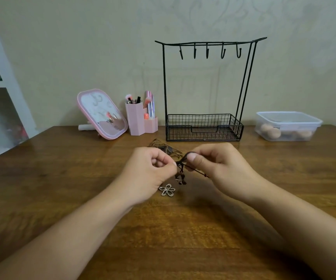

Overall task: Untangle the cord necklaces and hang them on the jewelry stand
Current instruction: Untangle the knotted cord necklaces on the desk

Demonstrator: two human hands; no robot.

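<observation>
**Both hands pinch a dark cord above the wooden surface**

The wooden surface [183, 229] fills the lower view. At 12 o'clock, against the wall, stands the black wire jewelry stand [203, 126], its top bar carrying 5 hooks [207, 51] with nothing on them and a mesh basket at its base. At 2 o'clock sits a clear lidded container [288, 126] with rounded tan items inside. At 10 o'clock a pink-framed mirror [101, 114] leans back, and just beside it is a pink brush holder [141, 122] with brushes.

The left hand [149, 170] and right hand [215, 164] meet at the centre, each grip clamped on the dark cord necklace [185, 156]: fingers and thumb pinch it, with a loop arching between the 2 hands. Knotted strands and small beads [180, 177] dangle below the pinch. A silver flower pendant [166, 189] lies on the wood just under the left hand. Beyond the hands, toward the stand, a tan cord necklace [163, 147] lies in a loose tangle.
</observation>
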